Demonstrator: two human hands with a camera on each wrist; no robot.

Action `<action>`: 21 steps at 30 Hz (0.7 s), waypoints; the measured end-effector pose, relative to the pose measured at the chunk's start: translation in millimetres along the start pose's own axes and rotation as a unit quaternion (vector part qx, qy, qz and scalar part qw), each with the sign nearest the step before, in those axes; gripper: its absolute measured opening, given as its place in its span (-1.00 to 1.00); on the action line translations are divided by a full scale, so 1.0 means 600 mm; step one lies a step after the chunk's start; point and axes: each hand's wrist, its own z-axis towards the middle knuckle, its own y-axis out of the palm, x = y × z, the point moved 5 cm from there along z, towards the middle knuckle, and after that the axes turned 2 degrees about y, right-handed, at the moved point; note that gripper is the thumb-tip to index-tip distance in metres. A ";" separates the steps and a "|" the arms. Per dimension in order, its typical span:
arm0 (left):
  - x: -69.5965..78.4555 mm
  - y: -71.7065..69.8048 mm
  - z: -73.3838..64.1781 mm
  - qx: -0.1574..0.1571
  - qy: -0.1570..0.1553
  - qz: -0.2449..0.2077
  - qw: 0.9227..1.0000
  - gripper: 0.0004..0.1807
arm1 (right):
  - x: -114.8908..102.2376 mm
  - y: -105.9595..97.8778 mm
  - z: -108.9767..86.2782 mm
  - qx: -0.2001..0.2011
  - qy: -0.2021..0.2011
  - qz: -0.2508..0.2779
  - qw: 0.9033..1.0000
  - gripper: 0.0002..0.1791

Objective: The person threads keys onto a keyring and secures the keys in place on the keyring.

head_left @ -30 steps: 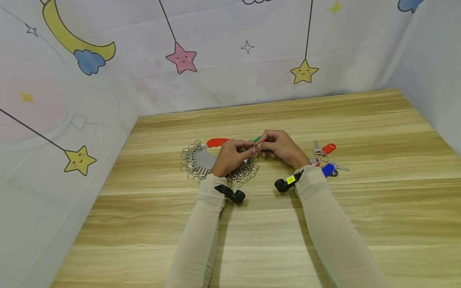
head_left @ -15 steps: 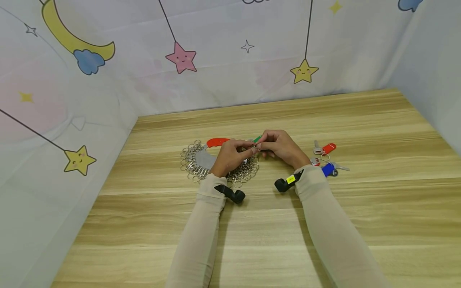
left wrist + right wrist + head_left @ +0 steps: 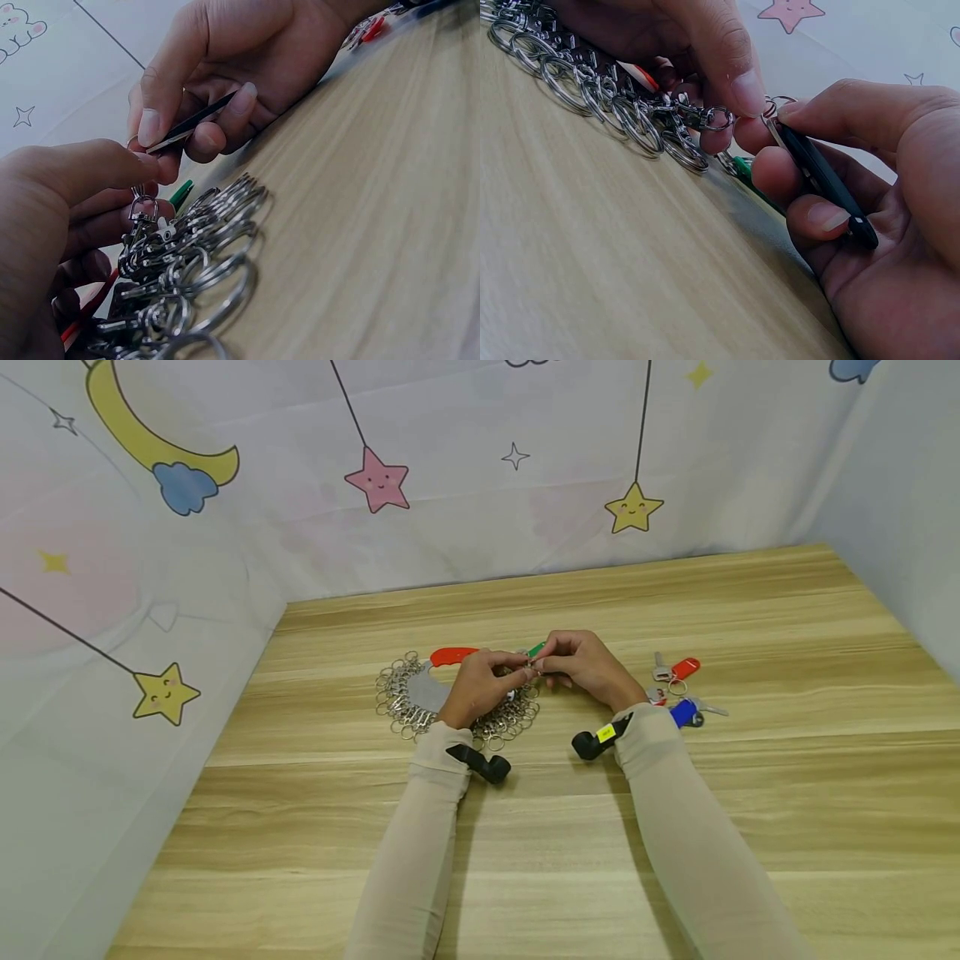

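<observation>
My left hand [image 3: 480,687] is over a grey plate [image 3: 427,693] with a red handle [image 3: 452,657], its edge lined with several metal swivel clasps and key rings [image 3: 495,727]. In the right wrist view, the left thumb and a finger pinch a small key ring [image 3: 769,109] beside the end clasp [image 3: 705,116]. My right hand [image 3: 588,668] meets it from the right. Its fingers hold a slim black piece with a metal edge [image 3: 825,180], whose ring end lies at the thumb tip. Just behind the fingertips shows a green tag [image 3: 742,166].
To the right of the right hand, on the wooden table [image 3: 540,868], lie keys with a red tag [image 3: 685,669] and a blue tag [image 3: 682,713]. Behind the table hangs a white cloth [image 3: 465,543] printed with stars.
</observation>
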 end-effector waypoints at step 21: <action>-0.002 0.002 0.004 0.002 0.024 0.002 1.000 -0.70 | 0.003 -0.002 0.002 0.026 0.039 -0.012 0.999 -0.81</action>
